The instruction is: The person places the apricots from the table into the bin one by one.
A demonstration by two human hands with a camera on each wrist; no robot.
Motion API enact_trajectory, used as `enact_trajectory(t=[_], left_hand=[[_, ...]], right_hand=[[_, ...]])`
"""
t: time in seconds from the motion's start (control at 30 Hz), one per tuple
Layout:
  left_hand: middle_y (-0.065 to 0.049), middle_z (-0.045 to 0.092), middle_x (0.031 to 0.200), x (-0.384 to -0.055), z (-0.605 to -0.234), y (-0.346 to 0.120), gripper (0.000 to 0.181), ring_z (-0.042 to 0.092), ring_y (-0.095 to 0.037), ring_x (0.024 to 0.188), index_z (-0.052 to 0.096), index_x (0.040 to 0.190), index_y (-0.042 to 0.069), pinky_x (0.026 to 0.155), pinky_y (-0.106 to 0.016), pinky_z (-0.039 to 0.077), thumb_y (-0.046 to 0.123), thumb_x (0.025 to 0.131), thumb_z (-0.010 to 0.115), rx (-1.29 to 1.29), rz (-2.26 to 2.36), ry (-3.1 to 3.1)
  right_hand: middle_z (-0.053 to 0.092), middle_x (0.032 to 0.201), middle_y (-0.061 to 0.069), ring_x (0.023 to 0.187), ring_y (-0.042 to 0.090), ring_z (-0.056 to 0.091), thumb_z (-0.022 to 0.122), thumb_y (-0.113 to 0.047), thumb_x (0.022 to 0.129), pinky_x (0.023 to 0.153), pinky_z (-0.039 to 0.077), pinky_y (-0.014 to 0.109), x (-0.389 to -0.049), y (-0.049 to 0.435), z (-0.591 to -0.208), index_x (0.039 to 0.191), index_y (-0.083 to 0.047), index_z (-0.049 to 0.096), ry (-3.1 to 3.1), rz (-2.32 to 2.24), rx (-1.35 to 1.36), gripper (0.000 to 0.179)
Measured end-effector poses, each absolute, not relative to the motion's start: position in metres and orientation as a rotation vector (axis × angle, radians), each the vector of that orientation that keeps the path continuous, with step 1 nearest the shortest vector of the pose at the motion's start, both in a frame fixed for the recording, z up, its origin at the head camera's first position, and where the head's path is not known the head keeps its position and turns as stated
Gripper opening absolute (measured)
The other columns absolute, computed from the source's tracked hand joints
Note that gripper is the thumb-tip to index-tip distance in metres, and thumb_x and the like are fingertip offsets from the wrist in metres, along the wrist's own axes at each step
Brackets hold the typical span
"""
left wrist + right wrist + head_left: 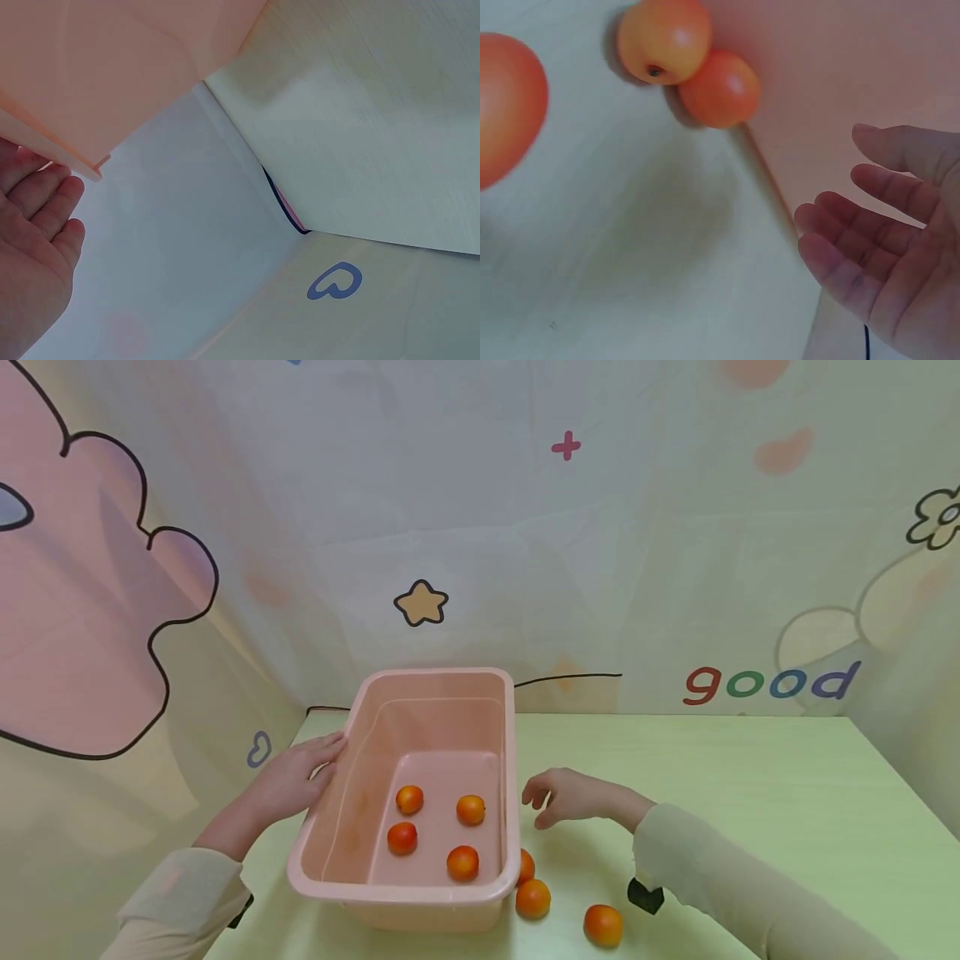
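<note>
A pink plastic tub [408, 893] stands on the table, with several orange-red, apple-like fruits [462, 863] lying apart on its floor. My left hand [296, 777] touches the tub's left rim from outside; in the left wrist view its fingertips [70, 187] lie at and just below the rim [64, 154]. To the right of the tub hovers my empty right hand [573, 797], its fingers loosely bent. Outside the tub's near right corner, one fruit [720, 88] rests against the wall with another fruit [664, 41] touching it. A third fruit [603, 926] sits farther right.
The pale green table [712, 793] extends to the right. A printed cloth backdrop [480, 560] rises behind and at the sides. A dark object [645, 896] shows beneath my right sleeve.
</note>
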State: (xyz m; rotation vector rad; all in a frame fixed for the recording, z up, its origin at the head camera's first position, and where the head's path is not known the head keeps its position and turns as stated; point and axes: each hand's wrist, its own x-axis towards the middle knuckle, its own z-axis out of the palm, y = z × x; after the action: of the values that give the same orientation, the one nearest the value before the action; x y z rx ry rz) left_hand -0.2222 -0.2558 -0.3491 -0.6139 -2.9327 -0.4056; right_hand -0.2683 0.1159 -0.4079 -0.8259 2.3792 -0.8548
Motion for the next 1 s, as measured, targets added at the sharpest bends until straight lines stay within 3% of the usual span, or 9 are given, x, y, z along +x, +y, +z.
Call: enact_trajectory(t=[0.2, 0.53, 0.77, 1.0], left_hand=[[-0.020, 0.041, 0.134, -0.223, -0.350, -0.256, 0.042, 0.039, -0.039, 0.121, 0.043, 0.128, -0.002, 0.097, -0.051, 0.035, 0.011, 0.089, 0.047, -0.612, -0.420, -2.945], [-0.022, 0.041, 0.133, -0.222, -0.348, -0.255, 0.041, 0.039, -0.039, 0.121, 0.043, 0.128, -0.004, 0.097, -0.051, 0.034, 0.010, 0.089, 0.046, -0.627, -0.426, -2.940], [-0.022, 0.041, 0.133, -0.221, -0.347, -0.255, 0.041, 0.039, -0.039, 0.121, 0.044, 0.127, -0.004, 0.097, -0.051, 0.034, 0.009, 0.088, 0.046, -0.632, -0.414, -2.936], [-0.022, 0.041, 0.133, -0.220, -0.347, -0.255, 0.041, 0.039, -0.039, 0.121, 0.044, 0.127, -0.005, 0.097, -0.051, 0.034, 0.009, 0.088, 0.046, -0.623, -0.414, -2.941]], right_hand=[[0.061, 0.093, 0.011, 0.081, 0.019, 0.053, 0.068, -0.007, 0.070, 0.068, 0.048, 0.031, -0.260, 0.107, -0.427, 0.095, -0.011, 0.062, 2.330, -0.829, -0.833, 0.025], [0.059, 0.080, -0.008, 0.072, 0.009, 0.050, 0.069, -0.013, 0.069, 0.068, 0.043, 0.023, -0.252, 0.096, -0.450, 0.087, -0.018, 0.064, 2.289, -0.797, -0.858, 0.019], [0.057, 0.079, -0.006, 0.072, 0.012, 0.049, 0.071, -0.009, 0.066, 0.069, 0.042, 0.026, -0.249, 0.093, -0.450, 0.086, -0.016, 0.063, 2.257, -0.828, -0.831, 0.023], [0.051, 0.067, -0.006, 0.062, 0.009, 0.045, 0.072, -0.011, 0.066, 0.057, 0.035, 0.019, -0.246, 0.092, -0.454, 0.079, -0.014, 0.062, 2.286, -0.776, -0.844, 0.018]])
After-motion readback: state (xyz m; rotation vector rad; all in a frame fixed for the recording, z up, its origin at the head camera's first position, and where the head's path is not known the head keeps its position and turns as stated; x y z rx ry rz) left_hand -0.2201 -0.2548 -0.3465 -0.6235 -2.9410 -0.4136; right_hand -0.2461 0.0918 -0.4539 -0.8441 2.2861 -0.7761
